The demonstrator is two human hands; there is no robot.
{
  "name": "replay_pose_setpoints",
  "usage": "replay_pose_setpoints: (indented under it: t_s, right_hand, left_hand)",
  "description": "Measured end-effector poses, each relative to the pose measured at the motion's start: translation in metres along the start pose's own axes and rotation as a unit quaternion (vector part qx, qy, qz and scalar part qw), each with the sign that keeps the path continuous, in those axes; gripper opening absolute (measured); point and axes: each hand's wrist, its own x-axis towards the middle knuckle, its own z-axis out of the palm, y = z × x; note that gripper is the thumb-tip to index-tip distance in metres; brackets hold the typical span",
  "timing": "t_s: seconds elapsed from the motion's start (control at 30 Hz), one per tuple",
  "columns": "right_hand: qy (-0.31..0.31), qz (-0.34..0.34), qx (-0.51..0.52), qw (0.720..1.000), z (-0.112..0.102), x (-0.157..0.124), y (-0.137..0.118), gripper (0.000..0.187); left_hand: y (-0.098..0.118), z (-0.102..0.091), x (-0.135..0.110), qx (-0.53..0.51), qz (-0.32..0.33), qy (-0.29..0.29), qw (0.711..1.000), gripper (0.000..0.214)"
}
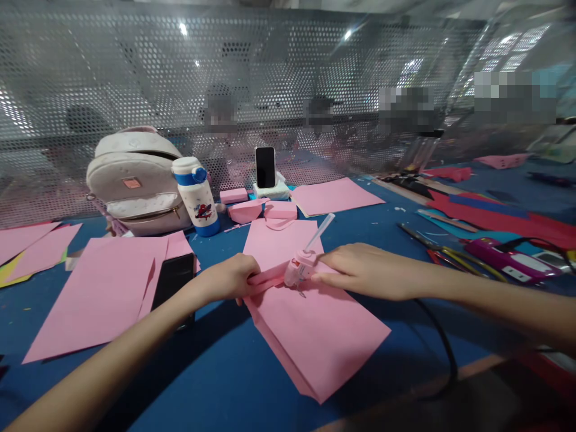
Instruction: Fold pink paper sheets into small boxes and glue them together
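Note:
My left hand [235, 276] is closed on the folded edge of a large pink paper piece [321, 339], holding the fold slightly up. In my right hand [375, 271] is a small pink hot glue gun [297, 268], its nozzle pointing down at the paper beside the fold. A clear glue stick [320, 231] pokes up out of the gun's back. The fingertips around the gun's handle are partly hidden. Behind the fold lies another pink paper sheet [270, 240]; whether it is joined to the front piece I cannot tell.
Pink sheets [99, 294] and a black phone [174, 281] lie to the left. A white backpack [139, 186], a bottle [198, 201] and an upright phone [265, 168] stand behind. Scissors [427, 240] and a purple power strip [508, 261] lie right; a black cable [443, 336] loops below my right arm.

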Motion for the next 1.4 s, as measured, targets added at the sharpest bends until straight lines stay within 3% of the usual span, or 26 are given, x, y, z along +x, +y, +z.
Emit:
replay_pose_setpoints:
  t_s: [0.27, 0.57, 0.77, 1.07, 1.4]
  right_hand:
    - [-0.016, -0.03, 0.025, 0.999, 0.001, 0.01, -0.015, 0.053]
    - [-0.034, -0.028, 0.046, 0.998, 0.004, 0.015, -0.019, 0.057]
    - [-0.023, -0.026, 0.046, 0.998, 0.004, 0.016, -0.022, 0.053]
    - [-0.001, -0.016, 0.007, 1.0, 0.001, 0.008, -0.012, 0.054]
    - [0.011, -0.022, 0.009, 1.0, 0.002, 0.001, -0.004, 0.052]
  left_hand:
    - [0.001, 0.001, 0.003, -0.005, 0.013, -0.001, 1.0, 0.044]
    - [0.006, -0.003, 0.001, -0.019, 0.015, -0.005, 1.0, 0.026]
    - [0.004, -0.002, 0.002, -0.022, 0.016, -0.004, 1.0, 0.028]
    - [0.002, 0.002, 0.003, -0.013, 0.015, 0.0, 1.0, 0.045]
    - [0.007, -0.004, 0.0, 0.002, 0.004, -0.016, 1.0, 0.04]
